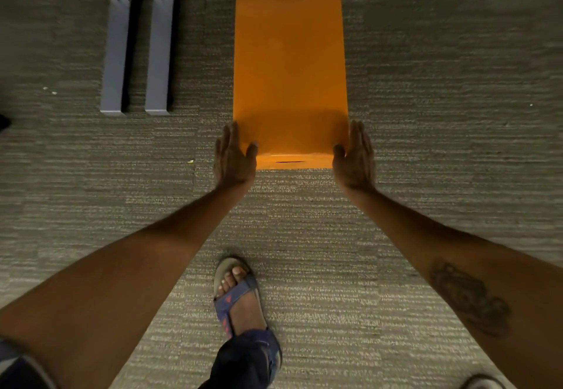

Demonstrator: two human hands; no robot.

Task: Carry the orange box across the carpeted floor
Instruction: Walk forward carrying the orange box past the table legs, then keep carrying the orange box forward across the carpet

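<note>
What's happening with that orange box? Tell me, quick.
A person holds the orange box out in front, the left hand and right hand pressed flat against its two sides near the close end. One sandalled foot is stepped forward on the grey carpet. Two grey furniture legs stand to the left of the box, apart from it.

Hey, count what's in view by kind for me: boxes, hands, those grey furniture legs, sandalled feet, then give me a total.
Orange box: 1
Hands: 2, left hand and right hand
Grey furniture legs: 2
Sandalled foot: 1
Total: 6
</note>
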